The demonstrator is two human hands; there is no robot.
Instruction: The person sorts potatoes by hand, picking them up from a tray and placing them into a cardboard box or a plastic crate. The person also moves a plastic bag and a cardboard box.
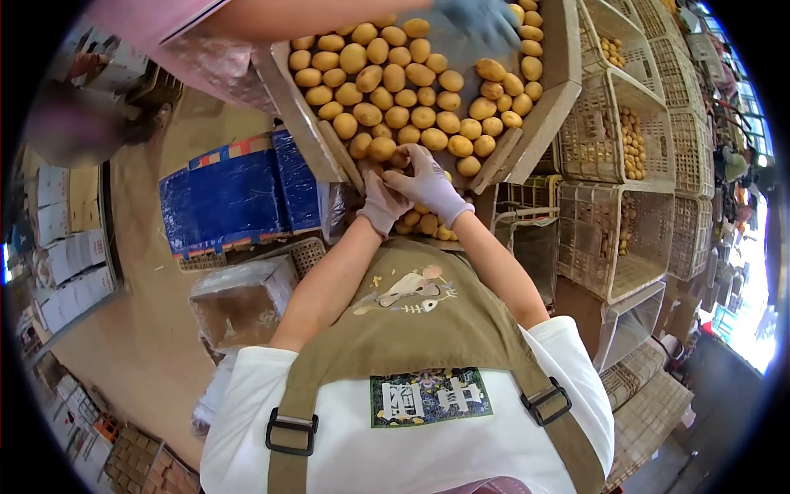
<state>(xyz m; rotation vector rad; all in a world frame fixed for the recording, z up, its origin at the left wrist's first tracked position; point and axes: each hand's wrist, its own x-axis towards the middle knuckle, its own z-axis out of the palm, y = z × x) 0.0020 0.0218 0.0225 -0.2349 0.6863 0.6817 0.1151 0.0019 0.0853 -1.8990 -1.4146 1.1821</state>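
Many round yellow-brown fruits or potatoes [394,78] lie on a wooden-sided sorting table [539,132]. At its narrow near end my left hand [383,202] and my right hand [432,183], both in pale gloves, are close together. My right hand's fingers curl round a piece at the table's near edge. The fingers of my left hand are bent inward beside it; what they hold, if anything, is hidden. More pieces [427,224] lie just below my hands, in front of the apron.
A co-worker's arm [329,18] with a blue-gray glove [481,25] reaches over the table's far side. Stacked plastic crates [613,230], some holding yellow pieces, stand at the right. A blue-covered box [226,202] and a plastic-lined box [239,300] are at the left.
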